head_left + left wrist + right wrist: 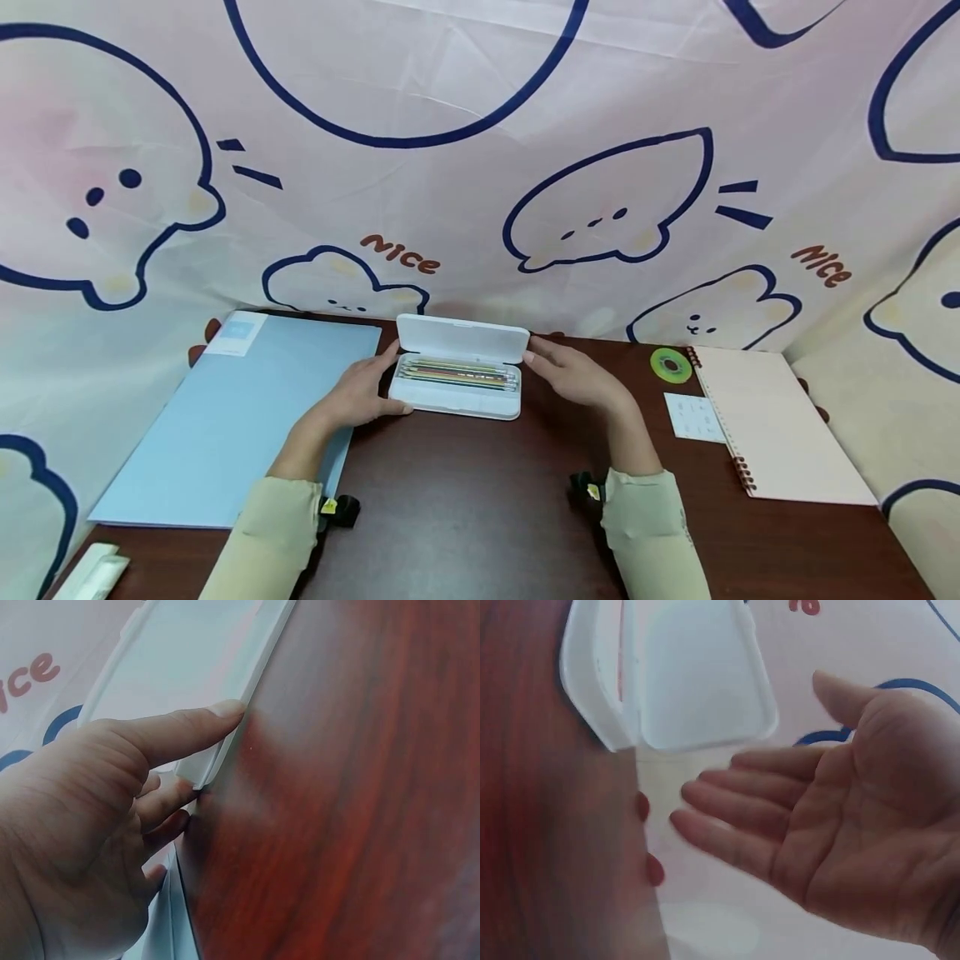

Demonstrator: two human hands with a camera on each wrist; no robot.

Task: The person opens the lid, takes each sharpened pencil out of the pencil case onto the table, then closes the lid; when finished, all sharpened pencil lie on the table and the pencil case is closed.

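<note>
A white pencil case point(457, 404) lies near the back of the table, its lid point(461, 337) raised and leaning back. Several slim pencils point(457, 373) in mixed colours lie lengthwise inside it. My left hand point(352, 396) holds the case's left end, thumb along the front edge and the other fingers round the corner, as the left wrist view shows. On the other side, my right hand point(581, 379) is beside the lid's right end. In the right wrist view its fingers point(735, 844) are extended and spread from the thumb, with nothing in the palm.
A large light-blue folder point(247, 417) covers the table's left side. To the right lie a spiral notebook point(787, 425), a small pale sheet point(693, 417) and a green ring-shaped roll point(671, 365). A white packet point(93, 575) sits at the front left; a printed cloth point(465, 208) hangs behind.
</note>
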